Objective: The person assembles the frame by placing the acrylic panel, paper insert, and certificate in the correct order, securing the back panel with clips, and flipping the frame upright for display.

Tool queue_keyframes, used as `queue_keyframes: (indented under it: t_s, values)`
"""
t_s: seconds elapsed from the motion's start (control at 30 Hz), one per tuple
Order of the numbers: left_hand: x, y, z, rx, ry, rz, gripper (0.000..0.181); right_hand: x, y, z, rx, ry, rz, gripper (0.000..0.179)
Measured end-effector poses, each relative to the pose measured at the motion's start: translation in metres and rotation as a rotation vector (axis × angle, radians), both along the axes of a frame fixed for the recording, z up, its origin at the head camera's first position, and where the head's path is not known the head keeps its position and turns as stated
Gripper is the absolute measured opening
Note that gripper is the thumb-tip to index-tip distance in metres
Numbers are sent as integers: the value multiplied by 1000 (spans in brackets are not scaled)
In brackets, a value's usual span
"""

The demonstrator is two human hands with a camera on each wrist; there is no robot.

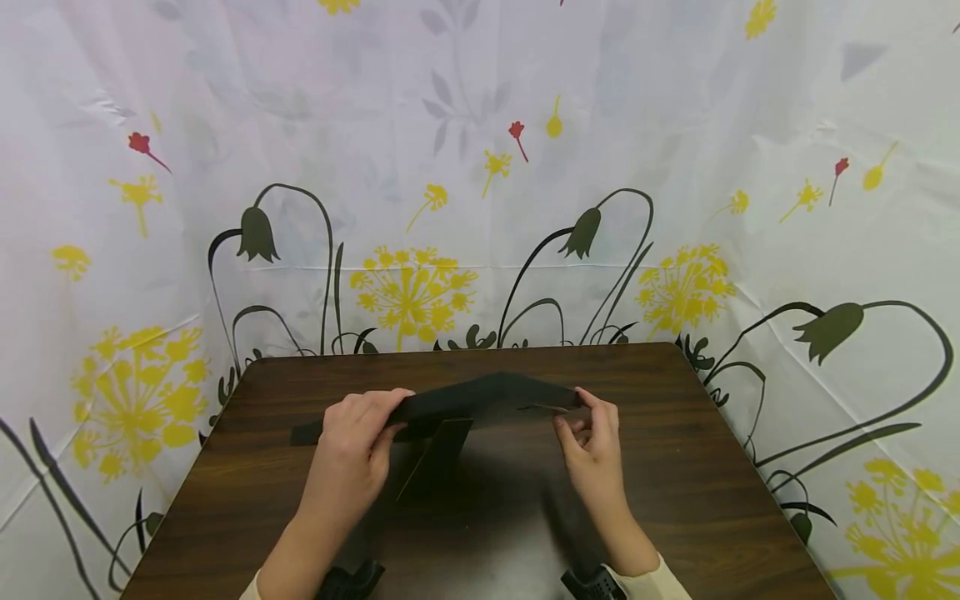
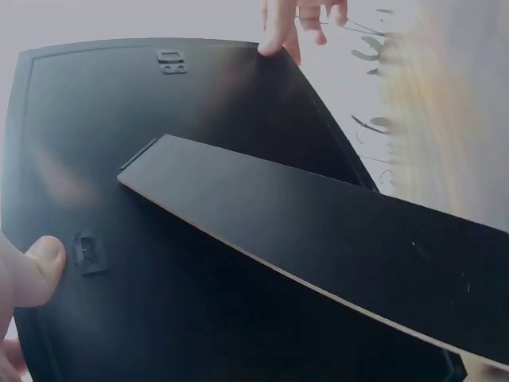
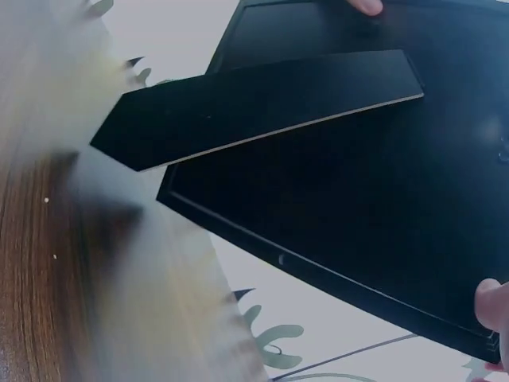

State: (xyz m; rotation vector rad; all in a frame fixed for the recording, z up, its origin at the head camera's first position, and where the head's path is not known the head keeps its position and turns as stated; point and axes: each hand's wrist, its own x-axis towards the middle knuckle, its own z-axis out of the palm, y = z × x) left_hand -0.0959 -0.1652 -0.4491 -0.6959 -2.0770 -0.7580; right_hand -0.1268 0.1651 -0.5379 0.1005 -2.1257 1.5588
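A black picture frame [image 1: 487, 390] is held up over the table, tilted, its dark back turned toward me. My left hand [image 1: 356, 429] grips its left side, thumb [image 2: 48, 255] on the backing beside a small metal hanger [image 2: 90, 253]. At the right corner my right hand [image 1: 592, 433] pinches the edge, and its thumb [image 3: 489, 304] shows on the back in the right wrist view. From the backing an easel stand leg [image 2: 302, 223] sticks out, swung away from the panel. The front of the frame is hidden from all views.
A dark wood-grain table [image 1: 712, 500] lies beneath, with a glossy reflection near its front. Behind it hangs a white curtain [image 1: 480, 167] printed with flowers. A second hanger [image 2: 171, 60] sits near the frame's other edge.
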Motion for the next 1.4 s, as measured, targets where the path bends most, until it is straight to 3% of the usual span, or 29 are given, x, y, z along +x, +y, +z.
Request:
queue_keyframes:
  t_s: [0.2, 0.5, 0.67, 0.87, 1.0, 1.4]
  values:
    - [0, 6, 3, -63, -4, 22, 43, 0, -5, 5, 127, 6, -57, 68]
    - [-6, 13, -1, -167, -21, 77, 41, 4, -12, 28, 293, 312, 67, 63]
    - [-10, 18, 1, -204, -9, 73, 44, -1, -17, 34, 283, 390, 132, 60]
    - [-16, 26, -5, -246, 8, 77, 57, -9, -16, 26, 346, 400, 52, 38]
    - [-20, 31, -9, -269, 12, 69, 65, -13, -13, 14, 399, 400, 9, 33]
    - [-35, 43, -16, -266, 25, 54, 51, -26, -8, -7, 423, 333, -47, 33]
